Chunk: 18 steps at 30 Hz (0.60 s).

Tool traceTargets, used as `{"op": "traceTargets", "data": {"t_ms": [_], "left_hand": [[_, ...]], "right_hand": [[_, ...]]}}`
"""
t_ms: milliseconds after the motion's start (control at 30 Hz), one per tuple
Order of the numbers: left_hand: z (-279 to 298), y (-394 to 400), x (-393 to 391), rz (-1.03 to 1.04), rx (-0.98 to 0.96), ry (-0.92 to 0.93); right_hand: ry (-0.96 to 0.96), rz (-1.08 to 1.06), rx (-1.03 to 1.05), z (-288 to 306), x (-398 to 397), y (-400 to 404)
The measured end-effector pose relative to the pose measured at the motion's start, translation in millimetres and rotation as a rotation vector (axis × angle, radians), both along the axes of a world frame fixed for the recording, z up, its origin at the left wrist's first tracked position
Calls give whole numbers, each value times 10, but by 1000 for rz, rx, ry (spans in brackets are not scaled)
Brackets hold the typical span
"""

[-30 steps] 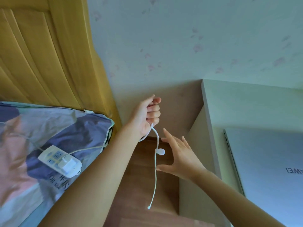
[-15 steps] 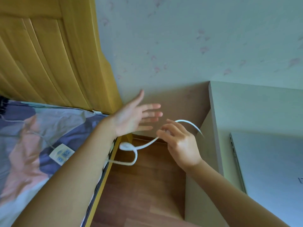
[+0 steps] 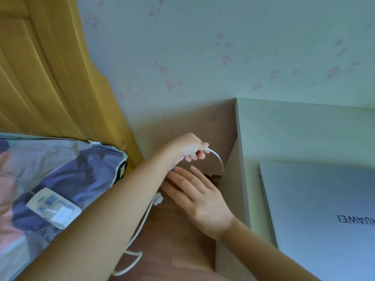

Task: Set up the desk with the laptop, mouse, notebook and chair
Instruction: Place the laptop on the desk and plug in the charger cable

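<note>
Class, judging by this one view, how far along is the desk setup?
Done: the closed laptop lies on the desk. In hand: the left hand grips a white cable between bed and desk; the right hand is open beneath. Left: no mouse, notebook or chair in view, and the laptop is unplugged.

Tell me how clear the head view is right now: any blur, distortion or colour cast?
Head view: soft daylight with a cool greenish cast, no hard glare; wide-angle bending curves the wooden headboard; the cable in the left hand smears from motion, the right hand looks slightly soft; the laptop logo reads clearly.
</note>
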<state>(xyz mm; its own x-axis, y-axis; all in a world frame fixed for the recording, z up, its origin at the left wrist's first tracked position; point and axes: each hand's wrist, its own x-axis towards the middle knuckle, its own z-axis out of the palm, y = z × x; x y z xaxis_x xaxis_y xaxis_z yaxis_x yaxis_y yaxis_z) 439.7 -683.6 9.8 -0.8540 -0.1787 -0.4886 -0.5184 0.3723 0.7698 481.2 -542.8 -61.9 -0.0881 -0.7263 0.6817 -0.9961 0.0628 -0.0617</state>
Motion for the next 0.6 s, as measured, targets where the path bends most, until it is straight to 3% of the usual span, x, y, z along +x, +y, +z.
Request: {"op": "traceTargets", "data": {"t_ms": [100,233,367,533,600], "left_hand": [[-268,-291,110,-46,41,71],[-299,-605,341,-247,91,-37],[-342,-743,470,-367,183,-135],[-367,-571,417,-321,302,-266],[-347,-319,293,-283,313,-223]], "right_hand": [[-90,-340,19,-59,-368,244],[-155,-628,197,-158,-652,427],[-41,-631,153,-231,-775,488],[126,-521,104,-147,-793,498],[180,-477,51,-91,-763,460]]}}
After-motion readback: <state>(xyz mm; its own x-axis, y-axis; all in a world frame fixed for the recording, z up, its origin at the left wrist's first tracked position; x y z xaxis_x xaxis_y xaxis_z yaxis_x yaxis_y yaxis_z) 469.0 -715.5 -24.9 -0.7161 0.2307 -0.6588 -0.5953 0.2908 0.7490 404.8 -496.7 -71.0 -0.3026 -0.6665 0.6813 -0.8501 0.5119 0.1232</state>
